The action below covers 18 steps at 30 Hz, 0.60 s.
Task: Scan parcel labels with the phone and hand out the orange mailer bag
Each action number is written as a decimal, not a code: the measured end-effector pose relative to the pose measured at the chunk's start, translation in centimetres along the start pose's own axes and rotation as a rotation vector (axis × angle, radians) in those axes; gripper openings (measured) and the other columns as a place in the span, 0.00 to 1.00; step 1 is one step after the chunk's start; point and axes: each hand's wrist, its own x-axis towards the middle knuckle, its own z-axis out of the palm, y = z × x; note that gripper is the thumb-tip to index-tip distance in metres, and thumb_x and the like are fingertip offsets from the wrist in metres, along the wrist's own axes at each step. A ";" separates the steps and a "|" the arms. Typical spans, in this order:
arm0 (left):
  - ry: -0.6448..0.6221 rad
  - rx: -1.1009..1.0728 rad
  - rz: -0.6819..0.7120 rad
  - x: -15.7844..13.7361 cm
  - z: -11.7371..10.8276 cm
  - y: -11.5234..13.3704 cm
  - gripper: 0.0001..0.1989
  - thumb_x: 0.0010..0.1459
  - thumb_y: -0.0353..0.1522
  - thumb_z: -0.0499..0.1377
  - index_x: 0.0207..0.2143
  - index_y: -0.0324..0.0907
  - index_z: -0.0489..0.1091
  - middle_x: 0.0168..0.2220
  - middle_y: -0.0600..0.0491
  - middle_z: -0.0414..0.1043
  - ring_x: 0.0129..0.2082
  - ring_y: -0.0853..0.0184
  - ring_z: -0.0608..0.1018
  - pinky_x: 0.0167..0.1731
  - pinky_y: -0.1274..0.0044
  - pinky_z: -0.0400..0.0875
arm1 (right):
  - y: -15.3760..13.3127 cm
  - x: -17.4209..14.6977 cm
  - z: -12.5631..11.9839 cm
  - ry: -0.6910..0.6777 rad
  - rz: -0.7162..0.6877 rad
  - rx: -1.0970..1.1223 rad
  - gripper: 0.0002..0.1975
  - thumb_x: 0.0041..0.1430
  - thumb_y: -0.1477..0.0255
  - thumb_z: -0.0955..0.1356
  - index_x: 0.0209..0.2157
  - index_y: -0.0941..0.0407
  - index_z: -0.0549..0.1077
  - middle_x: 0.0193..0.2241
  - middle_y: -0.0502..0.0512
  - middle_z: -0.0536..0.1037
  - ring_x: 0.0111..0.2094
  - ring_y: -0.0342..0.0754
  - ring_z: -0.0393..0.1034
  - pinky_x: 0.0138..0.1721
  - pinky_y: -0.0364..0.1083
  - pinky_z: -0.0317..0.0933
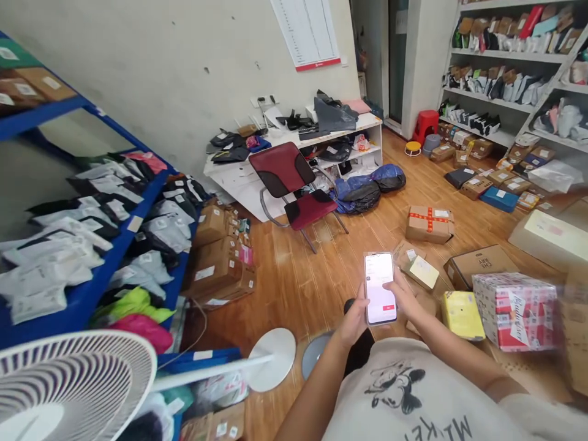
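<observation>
A smartphone (380, 294) with a lit, mostly white screen is held upright in front of my body. A small red button shows low on its screen; the text is too small to read. My left hand (355, 316) grips the phone's lower left edge, with the thumb along its side. My right hand (403, 293) is at the phone's right edge, its thumb over the screen. The fingers behind the phone are hidden.
Blue shelves (151, 202) full of parcels stand left, behind a white fan (68, 386). A maroon chair (287, 171) stands before a cluttered white desk (239, 177). Cardboard boxes (429, 225) and a red-and-white carton (514, 312) lie on the floor at right, below grey shelves (509, 55).
</observation>
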 end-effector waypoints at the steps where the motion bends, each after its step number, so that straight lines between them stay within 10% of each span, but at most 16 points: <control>1: -0.018 0.002 0.006 1.1 -0.7 1.6 0.52 0.52 0.43 0.66 0.72 0.60 0.39 0.67 0.48 0.60 0.56 0.49 0.74 0.43 0.63 0.79 | 0.1 1.6 0.4 -0.020 0.005 0.016 0.18 0.49 0.69 0.67 0.44 0.52 0.73 0.42 0.53 0.79 0.45 0.56 0.71 0.49 0.52 0.65; 11: -0.180 0.142 -0.108 13.3 -9.1 22.2 0.54 0.53 0.38 0.64 0.72 0.60 0.31 0.67 0.45 0.61 0.54 0.47 0.75 0.36 0.64 0.81 | -0.3 20.7 8.8 0.002 -0.032 0.085 0.18 0.55 0.64 0.67 0.47 0.52 0.75 0.45 0.54 0.81 0.46 0.56 0.73 0.51 0.54 0.64; 18: -0.208 0.227 -0.159 21.6 -12.6 31.2 0.50 0.56 0.35 0.62 0.71 0.63 0.32 0.63 0.43 0.65 0.46 0.50 0.80 0.30 0.66 0.82 | -2.0 31.4 12.5 0.107 -0.034 0.080 0.22 0.52 0.67 0.67 0.50 0.52 0.73 0.46 0.54 0.80 0.47 0.56 0.72 0.48 0.52 0.66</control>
